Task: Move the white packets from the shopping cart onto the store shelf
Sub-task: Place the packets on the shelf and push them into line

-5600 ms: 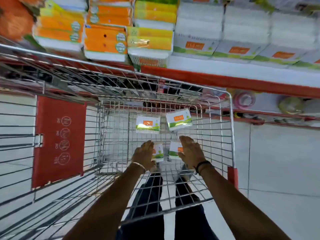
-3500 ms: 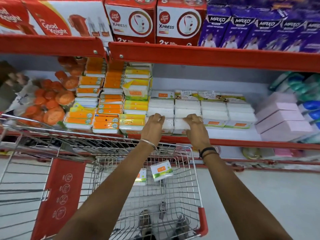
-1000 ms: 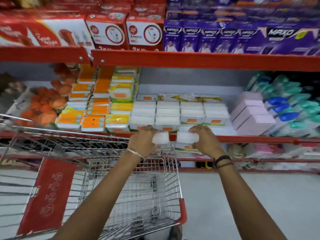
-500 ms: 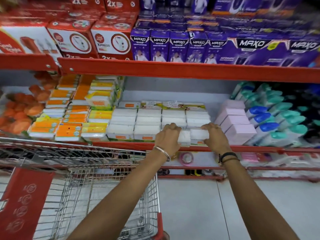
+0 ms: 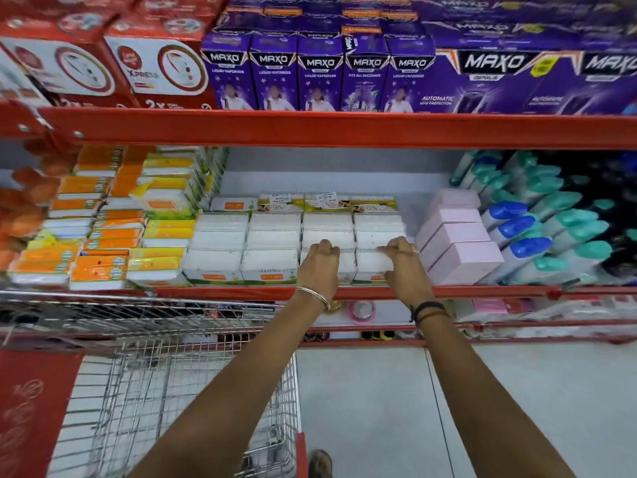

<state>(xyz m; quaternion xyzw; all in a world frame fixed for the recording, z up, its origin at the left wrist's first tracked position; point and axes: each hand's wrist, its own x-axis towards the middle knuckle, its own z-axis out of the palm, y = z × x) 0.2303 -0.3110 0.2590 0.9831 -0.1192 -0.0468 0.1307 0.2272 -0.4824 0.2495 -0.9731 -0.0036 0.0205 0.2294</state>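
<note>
The left hand (image 5: 319, 267) curls over one flat white plastic packet (image 5: 344, 265) and the right hand (image 5: 401, 267) pinches a second (image 5: 372, 262) just beside it, both packets resting at the front of the red-edged metal store shelf (image 5: 482, 292), in line with the white stacks to the left of the grips. This looks like the placing step. Next, both hands probably need to let go and reach back down to the wire shopping cart (image 5: 193, 391) below the left arm; whether packets remain there I cannot tell.
</note>
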